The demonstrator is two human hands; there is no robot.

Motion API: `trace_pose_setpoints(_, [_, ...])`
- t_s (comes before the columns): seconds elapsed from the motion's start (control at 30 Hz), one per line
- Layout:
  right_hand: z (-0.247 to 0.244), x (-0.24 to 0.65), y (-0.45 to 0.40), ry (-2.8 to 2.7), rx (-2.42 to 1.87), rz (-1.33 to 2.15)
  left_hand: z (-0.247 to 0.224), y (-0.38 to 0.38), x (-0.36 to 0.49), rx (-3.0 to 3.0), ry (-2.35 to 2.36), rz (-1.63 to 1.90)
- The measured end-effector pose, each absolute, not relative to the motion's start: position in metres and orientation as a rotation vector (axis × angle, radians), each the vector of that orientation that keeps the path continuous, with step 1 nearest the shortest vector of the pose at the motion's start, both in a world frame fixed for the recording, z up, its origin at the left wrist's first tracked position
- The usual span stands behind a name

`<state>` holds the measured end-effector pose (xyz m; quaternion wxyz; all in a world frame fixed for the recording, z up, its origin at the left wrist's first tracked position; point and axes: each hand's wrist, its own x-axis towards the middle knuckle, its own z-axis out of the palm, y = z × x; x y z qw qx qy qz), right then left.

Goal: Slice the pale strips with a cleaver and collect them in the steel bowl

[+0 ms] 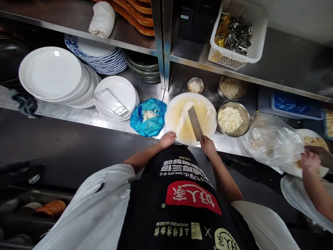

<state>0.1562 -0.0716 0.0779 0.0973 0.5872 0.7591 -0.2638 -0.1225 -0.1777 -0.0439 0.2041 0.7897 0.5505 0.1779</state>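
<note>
A round white cutting board [170, 119] with a yellowed middle lies on the steel counter. Across its left half stretches a long, pale white piece of food [183, 118]; its exact kind I cannot make out. My left hand [168, 139] is at the board's near-left edge, fingers closed at the near end of that piece. My right hand [208, 147] grips the handle of a cleaver [195, 123], whose wide blade slants over the board, its far end close beside the piece. Small white scraps [208, 110] lie at the board's right.
A metal bowl of pale slices [230, 120] stands right of the board, a blue plastic bag [148, 126] left. Behind are small bowls [195, 85]. Stacked white plates [52, 74] fill the left. Another person's hand [310, 162] holds a cleaver at far right. A shelf [189, 57] overhangs.
</note>
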Motion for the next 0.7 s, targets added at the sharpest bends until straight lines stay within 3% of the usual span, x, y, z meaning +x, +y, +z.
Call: trace_pose_setpoints(0.7, [0.089, 0.161, -0.112, 2.206, 1.679, -0.797, -0.05, -0.182, -0.122, 2.237, 1.569, 0.541])
